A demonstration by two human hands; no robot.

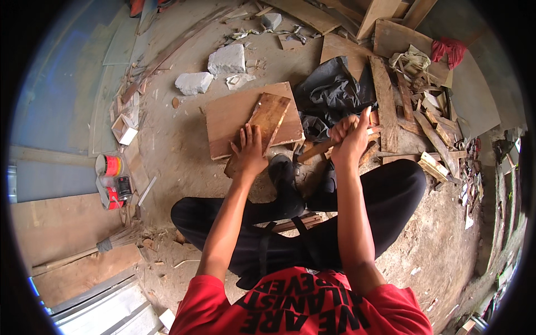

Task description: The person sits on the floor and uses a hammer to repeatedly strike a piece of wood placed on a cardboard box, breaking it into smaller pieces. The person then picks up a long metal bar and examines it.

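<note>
Left hand [249,149] lies flat, fingers spread, pinning the narrow reddish-brown wood plank [264,125] on the square plywood board [229,120]. Right hand [347,137] is fisted around a wooden tool handle [318,149]. A misplaced blow could catch those fingers; the plank may skid.

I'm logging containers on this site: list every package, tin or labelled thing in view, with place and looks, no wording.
Round tin: on the ground to the person's left, orange-red label band, pale lid.
Second tin: just below it, red with a white part.
Small dark can: between the two tins, black with a lighter label.
Small open box: further up on the left, square, white-edged.
No signs or screens.
</note>
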